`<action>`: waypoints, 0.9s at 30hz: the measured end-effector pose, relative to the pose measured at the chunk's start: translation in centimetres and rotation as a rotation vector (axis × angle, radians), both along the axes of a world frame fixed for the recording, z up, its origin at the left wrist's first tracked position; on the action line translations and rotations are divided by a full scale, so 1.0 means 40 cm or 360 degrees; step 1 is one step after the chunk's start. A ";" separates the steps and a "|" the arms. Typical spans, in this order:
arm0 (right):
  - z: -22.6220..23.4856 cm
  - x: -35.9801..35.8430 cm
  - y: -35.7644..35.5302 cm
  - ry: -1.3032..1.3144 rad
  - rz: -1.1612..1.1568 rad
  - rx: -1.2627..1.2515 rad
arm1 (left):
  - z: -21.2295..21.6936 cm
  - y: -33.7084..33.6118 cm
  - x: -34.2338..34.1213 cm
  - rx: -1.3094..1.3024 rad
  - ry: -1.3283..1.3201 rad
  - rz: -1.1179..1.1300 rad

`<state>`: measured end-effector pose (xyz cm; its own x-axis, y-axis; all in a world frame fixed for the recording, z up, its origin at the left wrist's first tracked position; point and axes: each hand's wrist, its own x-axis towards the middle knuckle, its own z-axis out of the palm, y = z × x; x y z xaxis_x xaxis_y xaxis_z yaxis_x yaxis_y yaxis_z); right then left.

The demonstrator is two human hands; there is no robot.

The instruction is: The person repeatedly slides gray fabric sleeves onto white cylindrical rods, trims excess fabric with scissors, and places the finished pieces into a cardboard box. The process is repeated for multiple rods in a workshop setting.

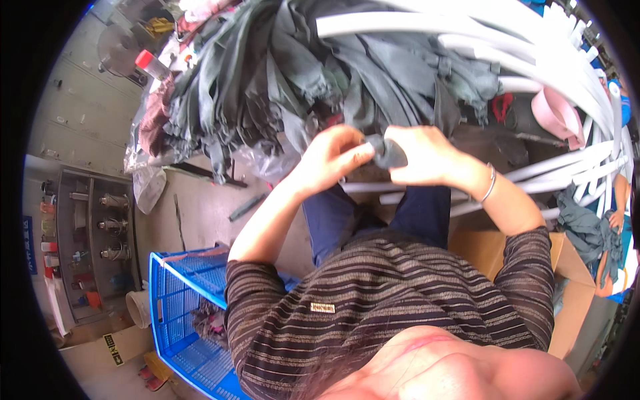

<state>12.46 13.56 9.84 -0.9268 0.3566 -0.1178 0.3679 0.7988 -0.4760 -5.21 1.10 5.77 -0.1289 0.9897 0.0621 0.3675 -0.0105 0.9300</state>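
Both of my hands meet over the table's near edge, closed on a small piece of dark grey cloth (388,152). My left hand (330,160) pinches one end of it between thumb and fingers. Wrapped round the other end is my right hand (427,157), with a bracelet at its wrist. Some of the cloth is hidden inside the fingers. Just beyond lies a large heap of long, gathered dark grey fabric strips (280,73), some hanging over the edge. Long white foam-like tubes (400,25) lie across the heap at the far right.
A pink band (557,117) and a red item (502,107) lie at the right. At the left are a red-capped bottle (152,65) and a blue crate (193,333). A cardboard box (575,293) stands by my right side. Another person's hand (617,219) shows at the far right.
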 end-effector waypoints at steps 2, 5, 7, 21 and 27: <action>0.000 -0.004 -0.008 -0.0048 0.0098 0.0056 | 0.011 -0.007 0.003 0.0129 0.0381 -0.0055; -0.022 -0.009 -0.011 -0.0086 0.0187 0.0184 | 0.026 -0.016 0.024 0.0218 0.0842 -0.0016; -0.037 -0.017 -0.018 -0.0106 0.0209 0.0224 | 0.026 -0.010 0.037 0.0199 0.1034 -0.0035; 0.056 0.014 -0.007 0.0095 0.0321 -0.0265 | 0.110 -0.018 0.039 0.0144 0.0016 -0.0231; 0.002 0.086 0.018 0.0018 0.0233 -0.0552 | 0.060 -0.020 0.047 0.0013 -0.0292 -0.0264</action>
